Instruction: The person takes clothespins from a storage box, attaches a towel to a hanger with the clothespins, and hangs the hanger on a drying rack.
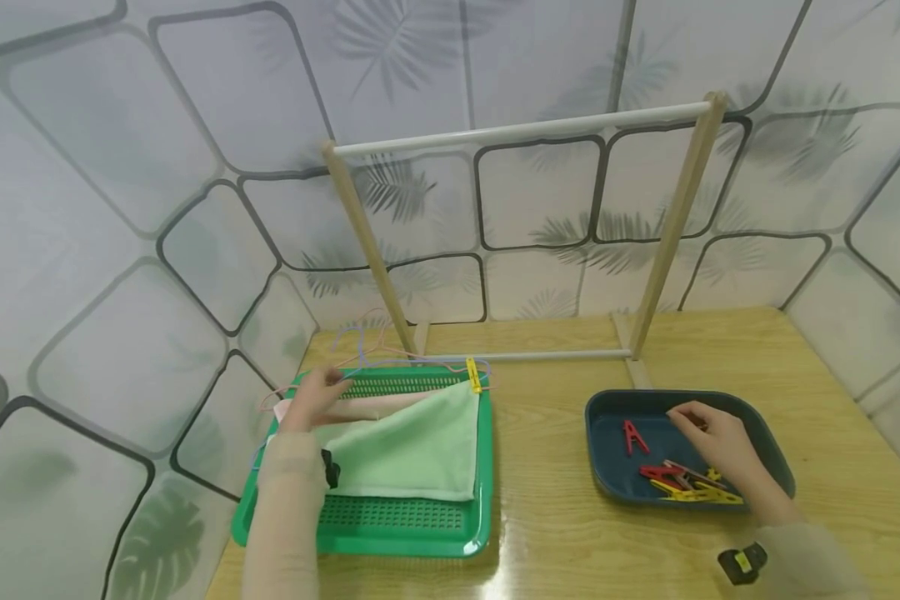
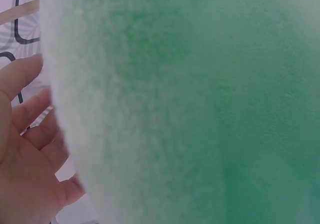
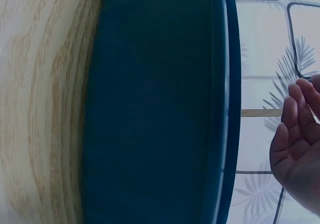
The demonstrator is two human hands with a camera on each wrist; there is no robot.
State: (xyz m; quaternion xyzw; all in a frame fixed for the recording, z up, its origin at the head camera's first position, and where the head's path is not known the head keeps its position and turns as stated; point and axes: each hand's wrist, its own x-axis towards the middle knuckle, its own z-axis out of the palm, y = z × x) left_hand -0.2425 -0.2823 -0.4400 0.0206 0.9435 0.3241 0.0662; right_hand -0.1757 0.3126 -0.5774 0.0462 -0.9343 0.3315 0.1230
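On the worktop (image 1: 543, 450), we saw the green towel (image 1: 412, 454) lying across the green basket (image 1: 390, 546), over a pale pink cloth (image 1: 390, 406). A yellow clip (image 1: 473, 375) sat at the towel's upper right corner, by the hangers, one pink (image 1: 381, 343) and one purple (image 1: 361, 340). The left hand (image 1: 317, 400) was at the towel's upper left, its fingers loosely bent; we could not tell whether they gripped anything. The right hand (image 1: 720, 442) hung over the blue tray (image 1: 606, 468), its fingers bent with the gap to the thumb narrow, and we could not tell whether a clip was between them. Beneath it lay a red clip (image 1: 633, 436), apart from a pile of red and yellow clips (image 1: 696, 495). Behind stood a wooden rack (image 1: 675, 221) with a white rail (image 1: 521, 131).
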